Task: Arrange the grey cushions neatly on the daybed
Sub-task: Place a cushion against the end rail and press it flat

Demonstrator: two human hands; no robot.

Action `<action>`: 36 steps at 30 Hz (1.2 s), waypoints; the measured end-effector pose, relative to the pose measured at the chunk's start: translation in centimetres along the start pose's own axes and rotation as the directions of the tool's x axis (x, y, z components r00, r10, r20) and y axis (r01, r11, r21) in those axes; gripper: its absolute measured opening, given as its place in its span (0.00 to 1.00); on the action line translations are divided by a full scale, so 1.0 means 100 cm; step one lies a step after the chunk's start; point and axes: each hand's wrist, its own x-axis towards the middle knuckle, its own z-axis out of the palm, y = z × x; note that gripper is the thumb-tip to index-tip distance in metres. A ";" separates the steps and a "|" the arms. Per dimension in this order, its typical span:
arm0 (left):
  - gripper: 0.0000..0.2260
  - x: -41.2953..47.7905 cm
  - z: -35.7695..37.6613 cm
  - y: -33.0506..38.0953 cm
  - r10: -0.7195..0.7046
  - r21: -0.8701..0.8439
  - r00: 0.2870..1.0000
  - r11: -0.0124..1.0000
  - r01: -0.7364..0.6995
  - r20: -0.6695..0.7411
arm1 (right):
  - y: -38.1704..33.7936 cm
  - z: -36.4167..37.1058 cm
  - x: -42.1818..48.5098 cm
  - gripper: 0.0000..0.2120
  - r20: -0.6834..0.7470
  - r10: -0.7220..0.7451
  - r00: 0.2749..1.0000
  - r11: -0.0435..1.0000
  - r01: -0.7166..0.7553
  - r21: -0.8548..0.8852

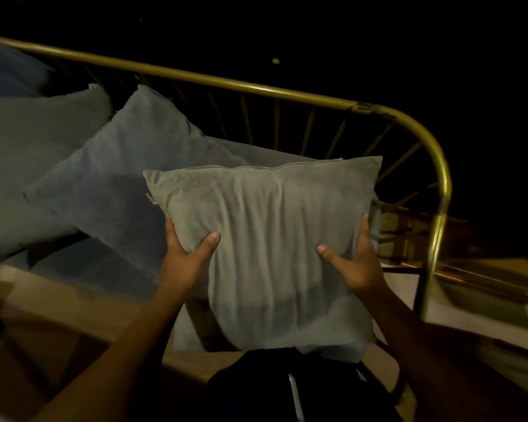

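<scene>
A square grey cushion (265, 239), soft and creased in vertical folds, was held upright above the daybed (317, 97). The left hand (186, 254) and right hand (354, 257) squeezed its sides, thumbs pressed into the front.

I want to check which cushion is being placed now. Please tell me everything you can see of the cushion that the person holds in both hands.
The held cushion is square, grey-green, of soft cloth with long vertical creases and a seam along its top edge. It is upright, its face toward the camera, near the curved right end of the brass rail. The left hand grips its left edge, the right hand its right edge, thumbs on the front. Whether it touches the grey cushion behind is unclear.
</scene>
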 end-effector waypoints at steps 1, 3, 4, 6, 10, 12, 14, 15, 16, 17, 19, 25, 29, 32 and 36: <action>0.46 0.000 0.002 0.008 -0.009 0.031 1.000 0.999 0.008 0.025 | 0.000 -0.005 -0.006 0.60 -0.029 0.014 0.999 1.000 -0.014 0.001; 0.49 0.005 0.006 0.020 -0.032 0.071 0.995 0.997 0.025 0.092 | -0.001 -0.011 -0.014 0.59 -0.086 0.059 0.995 0.998 -0.059 -0.001; 0.50 0.009 0.010 0.024 -0.041 0.079 0.991 0.996 0.031 0.131 | -0.001 -0.012 -0.016 0.59 -0.120 0.082 0.989 0.997 -0.083 -0.005; 0.51 0.020 0.019 0.026 -0.059 0.087 0.980 0.995 0.043 0.191 | 0.001 -0.010 -0.019 0.58 -0.192 0.105 0.976 0.994 -0.110 -0.017; 0.53 0.044 0.037 0.022 -0.123 0.130 0.935 0.988 0.083 0.332 | 0.007 -0.001 -0.020 0.55 -0.321 0.201 0.925 0.977 -0.214 -0.005; 0.54 0.051 0.044 0.019 -0.159 0.167 0.914 0.981 0.103 0.373 | 0.009 0.003 -0.021 0.56 -0.345 0.281 0.895 0.957 -0.288 0.032; 0.55 0.060 0.051 0.017 -0.182 0.208 0.895 0.973 0.104 0.407 | 0.013 0.006 -0.024 0.57 -0.359 0.337 0.871 0.938 -0.344 0.047; 0.56 0.064 0.055 0.016 -0.190 0.223 0.883 0.970 0.100 0.429 | 0.018 0.007 -0.026 0.57 -0.368 0.362 0.856 0.927 -0.370 0.051; 0.56 0.067 0.060 0.015 -0.203 0.238 0.869 0.966 0.102 0.451 | 0.023 0.009 -0.028 0.58 -0.377 0.381 0.844 0.919 -0.391 0.052; 0.54 0.068 0.064 0.013 -0.216 0.256 0.858 0.961 0.103 0.467 | 0.027 0.011 -0.030 0.57 -0.387 0.392 0.835 0.913 -0.405 0.051; 0.50 0.069 0.071 0.006 -0.238 0.298 0.852 0.949 0.103 0.466 | 0.038 0.014 -0.031 0.57 -0.392 0.414 0.822 0.903 -0.425 0.061; 0.44 0.069 0.089 -0.030 -0.239 0.392 0.921 0.914 0.106 0.308 | 0.069 0.019 -0.010 0.55 -0.285 0.453 0.845 0.888 -0.457 0.055; 0.50 0.077 0.099 -0.052 -0.366 0.383 0.883 0.891 0.243 0.292 | 0.070 0.013 0.009 0.49 -0.254 0.450 0.856 0.888 -0.459 0.024; 0.54 0.082 0.113 -0.051 -0.443 0.433 0.828 0.857 0.278 0.344 | 0.079 0.014 0.021 0.46 -0.308 0.497 0.811 0.854 -0.520 0.007; 0.46 0.082 0.140 -0.040 -0.314 0.653 0.901 0.756 0.046 0.300 | 0.096 0.044 0.019 0.45 -0.267 0.558 0.785 0.812 -0.583 -0.018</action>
